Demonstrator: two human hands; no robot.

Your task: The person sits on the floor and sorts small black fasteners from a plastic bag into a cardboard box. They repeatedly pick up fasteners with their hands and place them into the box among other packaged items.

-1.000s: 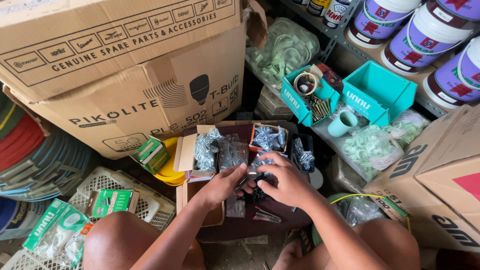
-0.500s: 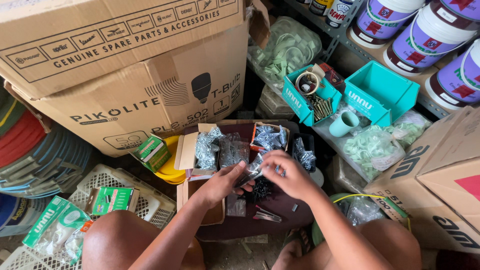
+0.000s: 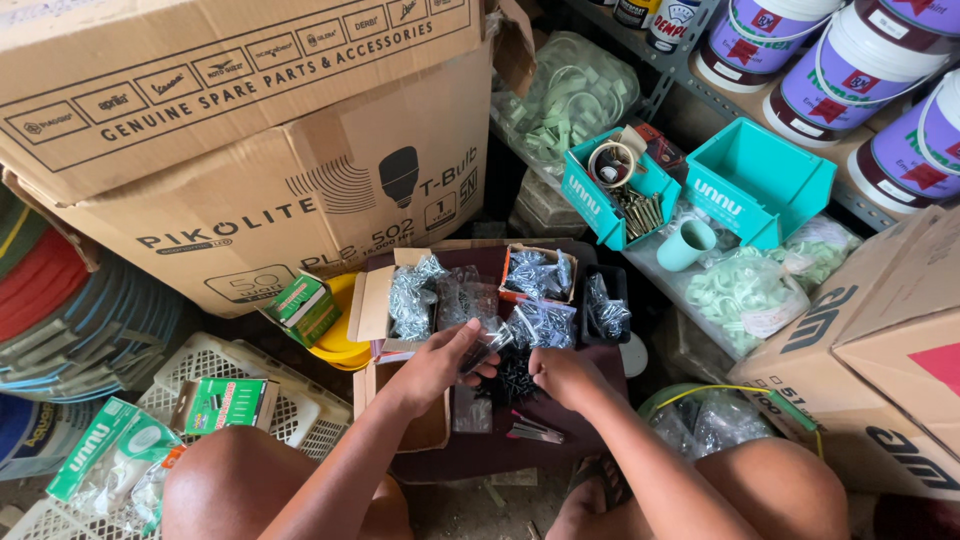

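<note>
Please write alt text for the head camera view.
A seated person's left hand holds a small clear bag of screws while the right hand rests on dark screws, over a box of bagged screws, amid cardboard cartons and paint buckets.

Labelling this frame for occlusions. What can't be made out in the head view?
- Left hand: its fingers close on a clear bag of dark screws; the grip is hidden by the bag.
- Right hand: palm faces down, so anything under it is hidden.
- Paint buckets: cut off by the top and right edges.
- Loose black screws: too small to count.
</note>
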